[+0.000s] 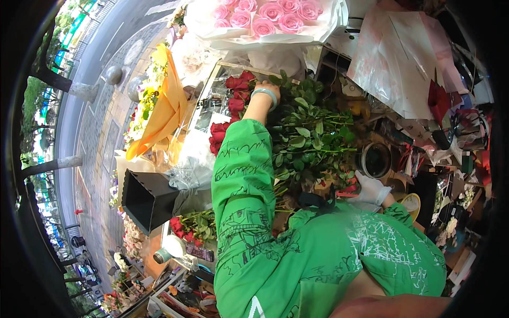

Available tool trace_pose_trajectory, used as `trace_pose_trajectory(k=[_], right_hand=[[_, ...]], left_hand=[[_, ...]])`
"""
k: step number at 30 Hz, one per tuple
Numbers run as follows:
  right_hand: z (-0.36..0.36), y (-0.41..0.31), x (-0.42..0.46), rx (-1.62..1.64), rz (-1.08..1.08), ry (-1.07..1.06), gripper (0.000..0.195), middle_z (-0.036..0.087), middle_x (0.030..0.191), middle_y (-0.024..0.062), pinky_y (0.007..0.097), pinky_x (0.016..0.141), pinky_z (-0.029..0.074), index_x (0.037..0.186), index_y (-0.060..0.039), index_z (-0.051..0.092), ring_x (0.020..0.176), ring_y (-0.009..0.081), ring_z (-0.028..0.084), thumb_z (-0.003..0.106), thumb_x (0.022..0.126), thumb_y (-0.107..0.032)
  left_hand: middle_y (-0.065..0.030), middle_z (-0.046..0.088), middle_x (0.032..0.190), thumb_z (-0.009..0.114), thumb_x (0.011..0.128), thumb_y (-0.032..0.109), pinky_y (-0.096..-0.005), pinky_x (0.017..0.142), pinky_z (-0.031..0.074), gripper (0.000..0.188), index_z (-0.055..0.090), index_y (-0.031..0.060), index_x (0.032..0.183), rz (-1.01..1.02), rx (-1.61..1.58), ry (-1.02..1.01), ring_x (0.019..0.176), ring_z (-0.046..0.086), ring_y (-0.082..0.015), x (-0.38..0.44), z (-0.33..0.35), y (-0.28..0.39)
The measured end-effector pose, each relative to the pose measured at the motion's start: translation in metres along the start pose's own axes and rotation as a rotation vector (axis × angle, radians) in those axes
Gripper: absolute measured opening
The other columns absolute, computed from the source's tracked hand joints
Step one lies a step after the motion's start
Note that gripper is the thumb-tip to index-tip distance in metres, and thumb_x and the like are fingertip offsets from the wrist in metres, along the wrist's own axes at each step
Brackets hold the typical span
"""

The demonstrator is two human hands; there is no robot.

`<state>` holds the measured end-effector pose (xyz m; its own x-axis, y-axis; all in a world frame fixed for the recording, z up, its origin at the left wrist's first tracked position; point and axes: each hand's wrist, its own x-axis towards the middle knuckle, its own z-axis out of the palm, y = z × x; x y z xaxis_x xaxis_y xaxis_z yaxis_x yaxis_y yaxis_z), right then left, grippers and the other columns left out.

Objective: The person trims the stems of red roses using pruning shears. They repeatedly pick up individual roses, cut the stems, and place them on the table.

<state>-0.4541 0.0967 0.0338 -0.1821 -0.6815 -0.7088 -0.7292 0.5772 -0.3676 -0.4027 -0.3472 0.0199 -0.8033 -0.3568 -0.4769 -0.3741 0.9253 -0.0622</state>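
Note:
My left hand (269,90), bare with a pale green bangle at the wrist, reaches into a row of red roses (236,105). It is at the stems just below the far blooms; its fingertips are hidden, so a grip cannot be made out. The leafy green stems (314,131) lie to the right, cut ends pointing right. Close to my chest is my right hand (368,187) in a whitish glove. A slim red object (346,194) shows at its fingers, and whether it is held is unclear. Small red petals or blooms (351,183) are just beyond that glove.
A large pink rose bouquet (272,16) in white wrap stands at the far side. At left are an orange-wrapped bouquet (165,115) and a black flower box (149,198). A phone (199,252) lies near more red roses (181,229). Wrapping paper (391,59) hangs at right, above a round dark container (375,159).

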Motion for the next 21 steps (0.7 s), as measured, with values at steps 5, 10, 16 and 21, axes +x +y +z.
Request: trace_pose_trajectory(k=[5,10,16,21], right_hand=[[0.000,0.005,0.006,-0.019,-0.027,0.037,0.120,0.058,0.105,0.0310,0.0410,0.077,0.050,0.138,0.0105,0.022,0.093,0.0396,0.061,0.072,0.061,-0.067],[0.003,0.008,0.005,-0.015,-0.008,0.009,0.120,0.057,0.106,0.0316,0.0409,0.078,0.050,0.139,0.0102,0.022,0.094,0.0399,0.061,0.072,0.061,-0.066],[0.006,0.004,0.001,-0.003,-0.005,0.025,0.116,0.058,0.110,0.0309,0.0411,0.083,0.049,0.138,0.0095,0.024,0.097,0.0411,0.059,0.073,0.062,-0.063],[0.001,-0.003,-0.002,0.006,-0.012,-0.013,0.117,0.057,0.110,0.0308,0.0405,0.083,0.049,0.140,0.0089,0.021,0.097,0.0398,0.060,0.074,0.063,-0.061]], left_hand=[[-0.0148,0.061,0.121,0.054,0.082,0.020,-0.0431,0.098,0.038,0.034,0.066,0.0096,0.111,-0.016,0.005,-0.122,0.120,0.051,-0.0300,-0.024,-0.009,-0.001],[-0.0137,0.063,0.117,0.053,0.082,0.020,-0.0435,0.096,0.041,0.032,0.066,0.0082,0.108,-0.044,-0.003,-0.041,0.117,0.053,-0.0290,-0.021,0.000,-0.005],[-0.0139,0.057,0.116,0.054,0.080,0.014,-0.0430,0.089,0.045,0.030,0.059,0.0060,0.108,0.109,-0.001,0.582,0.110,0.053,-0.0317,-0.026,0.017,-0.002],[-0.0141,0.058,0.106,0.056,0.076,0.006,-0.0403,0.082,0.048,0.030,0.058,0.0047,0.105,0.191,-0.128,0.773,0.098,0.056,-0.0315,-0.071,0.008,0.003]])
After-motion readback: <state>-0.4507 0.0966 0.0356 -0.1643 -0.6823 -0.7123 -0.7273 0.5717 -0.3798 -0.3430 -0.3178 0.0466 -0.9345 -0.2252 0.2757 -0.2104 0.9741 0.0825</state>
